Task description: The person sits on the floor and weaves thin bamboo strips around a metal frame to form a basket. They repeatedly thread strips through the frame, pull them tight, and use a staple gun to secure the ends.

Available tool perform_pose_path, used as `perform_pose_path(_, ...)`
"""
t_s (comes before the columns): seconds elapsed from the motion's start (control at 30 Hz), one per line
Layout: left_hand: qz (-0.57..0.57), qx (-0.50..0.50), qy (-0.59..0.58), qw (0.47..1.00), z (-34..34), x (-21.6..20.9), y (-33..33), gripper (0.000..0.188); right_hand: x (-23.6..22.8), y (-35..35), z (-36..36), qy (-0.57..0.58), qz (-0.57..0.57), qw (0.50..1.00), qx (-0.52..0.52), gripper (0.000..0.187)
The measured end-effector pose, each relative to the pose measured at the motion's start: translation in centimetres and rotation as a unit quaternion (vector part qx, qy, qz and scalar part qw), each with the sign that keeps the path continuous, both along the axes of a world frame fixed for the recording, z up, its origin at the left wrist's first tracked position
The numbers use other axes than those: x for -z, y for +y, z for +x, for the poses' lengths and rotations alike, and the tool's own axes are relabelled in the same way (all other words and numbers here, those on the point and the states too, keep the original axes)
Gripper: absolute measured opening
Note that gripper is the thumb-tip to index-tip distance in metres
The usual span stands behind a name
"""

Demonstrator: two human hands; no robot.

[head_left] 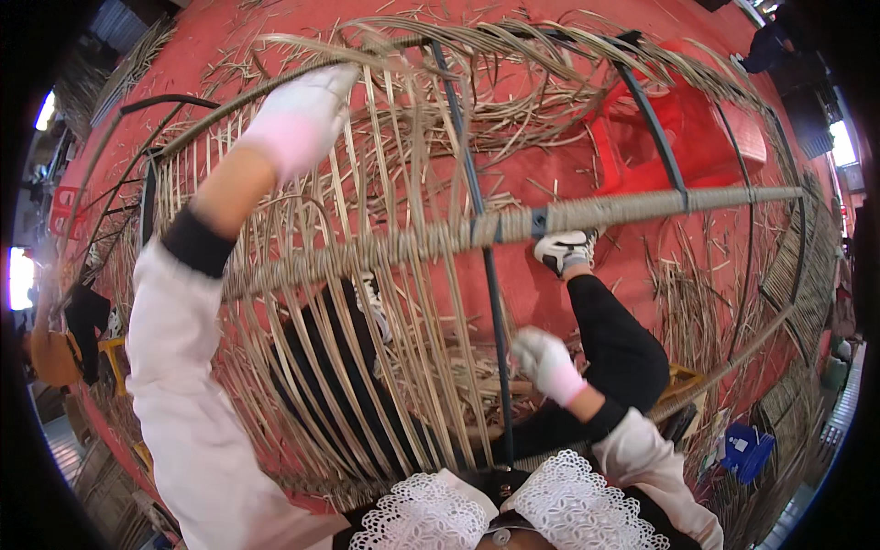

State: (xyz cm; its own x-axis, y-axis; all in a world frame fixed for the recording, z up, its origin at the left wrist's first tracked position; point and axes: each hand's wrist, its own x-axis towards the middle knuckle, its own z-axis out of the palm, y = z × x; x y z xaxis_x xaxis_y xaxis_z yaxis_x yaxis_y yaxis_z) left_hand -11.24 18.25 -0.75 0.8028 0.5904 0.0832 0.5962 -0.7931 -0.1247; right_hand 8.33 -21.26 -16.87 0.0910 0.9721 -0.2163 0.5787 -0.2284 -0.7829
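Observation:
A large dark metal frame (pixel 465 147) lies across my lap, strung with many long tan wicker strands (pixel 385 165). A thick rail wrapped in strands (pixel 605 211) crosses its middle. My left hand (pixel 307 115), in a white and pink glove, reaches to the far rail on the left; its fingers look closed around a strand there, though they are blurred. Low right of centre is my right hand (pixel 548 367), gloved alike, beside a dark crossbar (pixel 500 344). Motion smears its fingers, so I cannot tell what they hold, if anything.
Beyond the frame at the right, a red plastic stool (pixel 669 137) lies on the red floor (pixel 541 165). Loose strand scraps (pixel 532 119) litter the floor. A blue object (pixel 747 451) is at lower right. Woven panels (pixel 793 275) stand along the right side. Another person (pixel 779 46) is at far right.

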Motion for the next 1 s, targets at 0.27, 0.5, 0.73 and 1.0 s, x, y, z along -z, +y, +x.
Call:
perform_pose_path(0.27,-0.768,0.018,-0.211,0.604,-6.5,-2.0,-36.9,0.033,0.6,-10.4,-1.0,0.086,-0.066,0.985,-0.135,0.017)
perform_pose_path(0.5,-0.889,-0.348,-0.283,-0.093,-6.7,10.0,-51.4,0.051,-0.2,-8.8,-1.3,0.335,-0.305,0.876,-0.163,0.023)
perform_pose_path(0.73,-0.809,-0.473,-0.336,-0.096,-4.0,12.6,-53.4,0.036,-2.2,-8.7,-1.9,0.218,-0.328,0.877,-0.275,0.024)
perform_pose_path(1.0,-0.826,-0.491,-0.251,0.115,-2.4,10.5,-52.5,0.017,-2.3,-8.0,-1.4,0.150,-0.278,0.892,-0.325,0.022)
